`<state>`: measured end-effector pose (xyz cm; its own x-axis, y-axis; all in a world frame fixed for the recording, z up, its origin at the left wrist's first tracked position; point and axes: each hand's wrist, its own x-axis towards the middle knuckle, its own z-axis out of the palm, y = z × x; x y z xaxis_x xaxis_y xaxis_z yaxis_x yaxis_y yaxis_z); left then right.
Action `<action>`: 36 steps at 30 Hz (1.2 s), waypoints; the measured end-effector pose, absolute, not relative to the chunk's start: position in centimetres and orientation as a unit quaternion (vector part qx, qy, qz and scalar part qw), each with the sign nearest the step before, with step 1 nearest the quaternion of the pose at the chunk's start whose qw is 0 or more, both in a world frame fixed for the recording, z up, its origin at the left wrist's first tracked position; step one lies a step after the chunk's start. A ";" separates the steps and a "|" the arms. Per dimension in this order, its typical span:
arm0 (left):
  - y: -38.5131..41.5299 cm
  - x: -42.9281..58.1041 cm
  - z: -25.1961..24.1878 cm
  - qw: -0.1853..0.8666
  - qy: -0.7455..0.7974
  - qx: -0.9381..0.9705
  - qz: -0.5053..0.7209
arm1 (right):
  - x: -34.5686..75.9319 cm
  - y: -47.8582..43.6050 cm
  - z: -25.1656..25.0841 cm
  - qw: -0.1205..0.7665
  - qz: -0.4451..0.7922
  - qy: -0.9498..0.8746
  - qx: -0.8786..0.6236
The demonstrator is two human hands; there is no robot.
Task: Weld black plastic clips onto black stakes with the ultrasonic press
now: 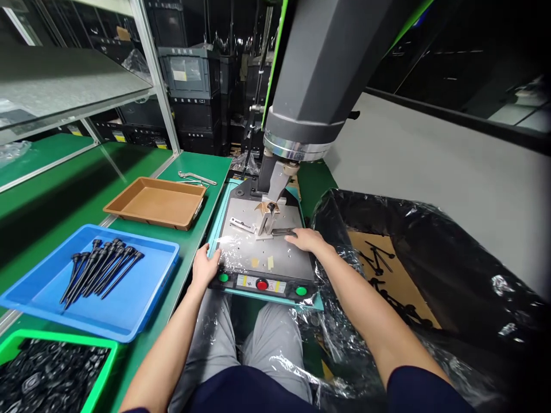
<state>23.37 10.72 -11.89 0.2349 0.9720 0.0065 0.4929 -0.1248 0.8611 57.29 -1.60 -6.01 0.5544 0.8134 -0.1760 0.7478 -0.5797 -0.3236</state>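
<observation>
At the left edge of the press's metal base plate [245, 252], my left hand [206, 266] rests with its thumb apart from the fingers, holding nothing. My right hand [306, 239] is on the right side of the plate, its fingers closed at the end of a dark narrow bar [284, 232]. That bar runs to a small metal fixture [266, 221] in the plate's middle. A black round-headed part [271, 207] sits at the top of the fixture, under the machine head [297, 137]. A slotted metal strip [242, 224] lies left of the fixture.
Green buttons [302, 291] flank a red button [262, 284] on the front panel. At left stand a blue tray [159, 252] of black rods, a brown tray [150, 203], a green bin [112, 358] of black parts and a wrench [198, 177]. A plastic-lined box [434, 235] is at right.
</observation>
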 end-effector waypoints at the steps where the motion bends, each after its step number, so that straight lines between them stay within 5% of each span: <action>1: 11.5 23.9 -12.2 0.414 0.552 0.663 0.290 | 57.2 -1.6 -6.3 0.094 0.163 -0.452 -0.872; 11: 13.6 23.9 -12.2 0.589 0.515 0.562 0.269 | 56.9 -2.7 -4.5 0.205 0.164 -0.552 -0.791; 19: 15.6 25.6 -5.4 0.618 0.391 0.595 0.333 | 60.8 -2.1 -0.3 0.311 0.159 -0.551 -0.758; 36: 25.1 37.7 0.1 0.528 0.369 0.694 0.321 | 69.0 3.1 1.7 0.256 0.035 -0.487 -0.835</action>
